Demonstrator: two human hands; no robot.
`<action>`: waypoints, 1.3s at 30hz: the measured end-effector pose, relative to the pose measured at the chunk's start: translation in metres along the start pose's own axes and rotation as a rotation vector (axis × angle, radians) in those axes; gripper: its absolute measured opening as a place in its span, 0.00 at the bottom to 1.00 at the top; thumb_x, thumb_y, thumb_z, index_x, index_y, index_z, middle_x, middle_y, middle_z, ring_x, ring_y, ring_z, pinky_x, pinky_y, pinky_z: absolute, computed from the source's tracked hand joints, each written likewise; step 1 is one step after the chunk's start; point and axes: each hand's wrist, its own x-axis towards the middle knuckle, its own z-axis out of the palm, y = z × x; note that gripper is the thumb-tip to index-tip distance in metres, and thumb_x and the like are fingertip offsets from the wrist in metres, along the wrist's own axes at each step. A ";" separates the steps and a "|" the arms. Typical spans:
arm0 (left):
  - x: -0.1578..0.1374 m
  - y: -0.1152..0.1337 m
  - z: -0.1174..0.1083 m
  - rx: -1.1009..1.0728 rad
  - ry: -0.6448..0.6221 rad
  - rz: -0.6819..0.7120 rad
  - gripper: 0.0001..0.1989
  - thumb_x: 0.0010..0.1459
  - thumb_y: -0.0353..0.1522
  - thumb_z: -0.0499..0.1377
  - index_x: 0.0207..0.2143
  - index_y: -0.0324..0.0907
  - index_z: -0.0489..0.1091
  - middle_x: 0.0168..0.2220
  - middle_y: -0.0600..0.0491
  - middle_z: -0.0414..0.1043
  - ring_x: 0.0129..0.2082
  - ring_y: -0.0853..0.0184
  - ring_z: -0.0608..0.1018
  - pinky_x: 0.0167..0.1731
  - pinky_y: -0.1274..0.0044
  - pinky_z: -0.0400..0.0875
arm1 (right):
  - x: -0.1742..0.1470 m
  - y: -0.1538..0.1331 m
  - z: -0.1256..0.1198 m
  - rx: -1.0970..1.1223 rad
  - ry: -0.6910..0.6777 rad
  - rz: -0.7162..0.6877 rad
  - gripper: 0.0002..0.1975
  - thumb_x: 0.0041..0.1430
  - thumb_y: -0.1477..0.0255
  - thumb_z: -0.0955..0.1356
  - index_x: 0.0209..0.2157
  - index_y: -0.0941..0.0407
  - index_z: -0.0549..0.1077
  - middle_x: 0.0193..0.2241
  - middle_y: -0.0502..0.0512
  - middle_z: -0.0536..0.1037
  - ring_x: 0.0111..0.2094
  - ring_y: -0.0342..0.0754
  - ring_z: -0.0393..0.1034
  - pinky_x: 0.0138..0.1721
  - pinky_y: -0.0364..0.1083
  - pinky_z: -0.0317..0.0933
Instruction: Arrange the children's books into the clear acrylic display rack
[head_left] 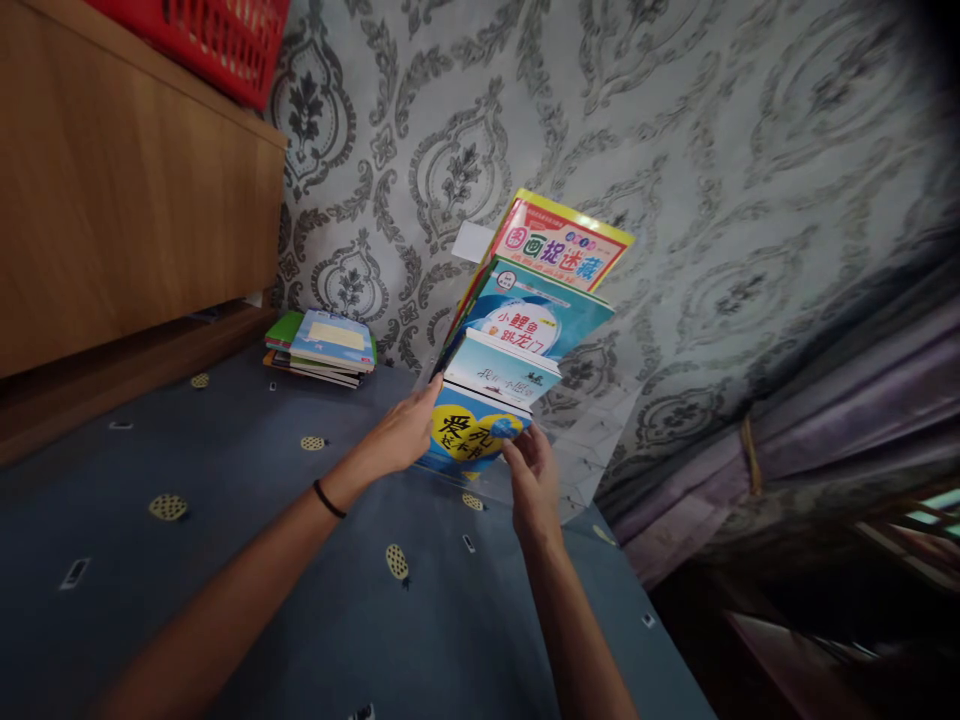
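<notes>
Several books stand in stepped rows in a clear plastic rack (570,490) against the wall. In front is a blue book (450,455) with a yellow heart on its cover. My left hand (405,432) grips its left edge, and a dark band circles that wrist. At its right edge, my right hand (534,475) has the thumb on the cover and the fingers curled at the side. Behind it rise a pale blue book (499,372), a teal book (577,310) with a white circle, and a tall red and yellow book (559,240).
A low stack of books (330,340) lies to the left by the wall. A wooden cabinet (142,180) holds a red plastic basket (225,45). The blue surface (247,600) has a pineapple print. A curtain (697,470) hangs on the right.
</notes>
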 end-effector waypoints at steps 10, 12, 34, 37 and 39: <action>0.001 0.001 0.002 0.005 -0.004 -0.011 0.38 0.60 0.22 0.46 0.72 0.32 0.41 0.70 0.38 0.51 0.69 0.56 0.59 0.67 0.65 0.58 | 0.001 0.000 0.000 0.018 0.025 0.001 0.30 0.52 0.59 0.73 0.55 0.55 0.71 0.53 0.65 0.77 0.55 0.62 0.70 0.54 0.62 0.64; 0.001 0.002 0.002 0.008 0.007 -0.009 0.38 0.59 0.22 0.47 0.72 0.34 0.42 0.70 0.39 0.52 0.69 0.56 0.59 0.66 0.64 0.59 | 0.001 -0.001 0.000 0.018 0.020 0.002 0.31 0.52 0.59 0.74 0.56 0.55 0.72 0.53 0.65 0.77 0.55 0.62 0.70 0.55 0.63 0.63; -0.003 0.011 -0.005 0.093 -0.107 -0.022 0.38 0.59 0.22 0.46 0.71 0.34 0.40 0.70 0.37 0.53 0.68 0.58 0.61 0.65 0.66 0.58 | -0.005 -0.010 0.006 0.029 -0.034 -0.046 0.27 0.54 0.60 0.72 0.54 0.56 0.73 0.54 0.63 0.76 0.57 0.61 0.69 0.58 0.60 0.60; -0.004 0.011 -0.003 0.095 -0.089 -0.020 0.38 0.59 0.22 0.46 0.71 0.34 0.40 0.68 0.36 0.56 0.66 0.56 0.64 0.64 0.65 0.61 | -0.005 -0.010 0.006 0.015 -0.042 -0.058 0.26 0.55 0.61 0.71 0.54 0.55 0.72 0.55 0.63 0.76 0.57 0.60 0.69 0.58 0.59 0.61; -0.004 0.012 -0.003 0.100 -0.081 -0.023 0.38 0.58 0.22 0.46 0.71 0.33 0.41 0.67 0.35 0.58 0.66 0.55 0.65 0.63 0.63 0.62 | -0.004 -0.008 0.006 0.009 -0.042 -0.059 0.26 0.55 0.61 0.71 0.54 0.55 0.72 0.54 0.63 0.76 0.57 0.60 0.69 0.57 0.59 0.61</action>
